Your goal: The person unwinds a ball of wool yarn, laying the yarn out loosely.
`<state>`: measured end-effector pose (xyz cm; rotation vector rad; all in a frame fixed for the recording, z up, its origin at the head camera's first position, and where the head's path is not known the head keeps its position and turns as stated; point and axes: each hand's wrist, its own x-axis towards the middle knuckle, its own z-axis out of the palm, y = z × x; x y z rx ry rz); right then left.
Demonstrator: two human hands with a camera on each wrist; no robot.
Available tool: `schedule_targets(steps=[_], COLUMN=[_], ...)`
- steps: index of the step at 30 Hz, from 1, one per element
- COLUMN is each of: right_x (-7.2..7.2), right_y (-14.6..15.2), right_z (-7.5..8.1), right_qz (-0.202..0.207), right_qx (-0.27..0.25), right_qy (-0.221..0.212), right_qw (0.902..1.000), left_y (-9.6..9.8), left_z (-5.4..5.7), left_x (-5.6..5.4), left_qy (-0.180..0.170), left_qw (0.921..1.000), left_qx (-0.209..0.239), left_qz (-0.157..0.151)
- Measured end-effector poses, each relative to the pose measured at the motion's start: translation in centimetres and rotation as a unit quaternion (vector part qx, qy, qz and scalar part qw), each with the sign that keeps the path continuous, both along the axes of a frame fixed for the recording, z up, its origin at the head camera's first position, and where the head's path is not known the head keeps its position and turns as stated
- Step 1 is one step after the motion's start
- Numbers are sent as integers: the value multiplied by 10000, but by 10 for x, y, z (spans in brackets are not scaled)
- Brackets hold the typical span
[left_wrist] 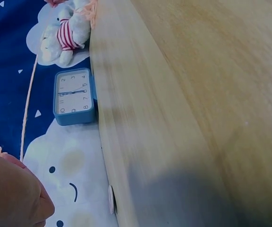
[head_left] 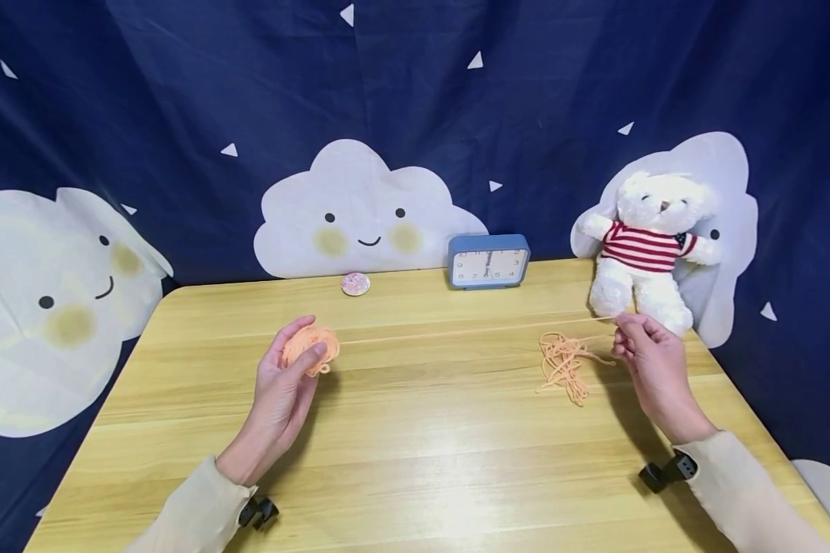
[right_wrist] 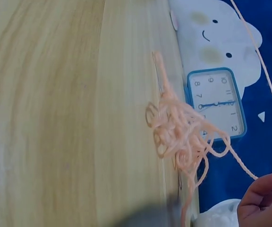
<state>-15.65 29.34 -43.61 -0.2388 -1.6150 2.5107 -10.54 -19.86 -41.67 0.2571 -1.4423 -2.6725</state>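
A ball of peach yarn [head_left: 311,347] is held in my left hand [head_left: 287,384], the thumb lying across its front. From the ball a strand of yarn [head_left: 477,329] stretches nearly straight over the table to my right hand [head_left: 653,369], which pinches it between thumb and fingertips. A loose tangle of the same yarn [head_left: 566,367] lies just left of the right hand, and a thread runs from it up to those fingers. The right wrist view shows the tangle's loops [right_wrist: 178,132] close up. Only part of the left hand [left_wrist: 13,194] appears in the left wrist view.
On the wooden table [head_left: 415,445], a blue clock [head_left: 488,262] stands at the back edge, with a round pink-and-white disc [head_left: 356,284] to its left. A white teddy bear [head_left: 653,246] in a striped shirt sits behind my right hand. A navy curtain [head_left: 415,92] hangs behind.
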Motion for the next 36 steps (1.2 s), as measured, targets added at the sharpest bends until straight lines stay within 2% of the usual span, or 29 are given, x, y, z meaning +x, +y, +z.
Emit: schedule_targets(steps=[8, 14, 23, 28, 32, 36], right_x=[0, 0, 0, 2, 5, 6], right_y=[9, 13, 21, 24, 27, 31], right_z=[-2, -4, -8, -11, -14, -15], right_qz=[-86, -259, -406, -411, -147, 357], right_qx=[-108, -74, -138, 21, 460, 923], right_qy=[10, -70, -238, -380, -599, -785], right_qw=[9999, 9996, 9988, 9984, 9970, 9920], left_y=[-1, -1, -2, -3, -3, -2], left_z=[-2, 0, 0, -2, -1, 0], left_x=[-1, -1, 0, 1, 0, -1], left_qy=[115, 0, 154, 130, -88, -320], left_qw=[9997, 9998, 9996, 9995, 9993, 9989], left_qx=[198, 176, 202, 284, 351, 201], left_qz=[38, 71, 134, 4, -129, -268])
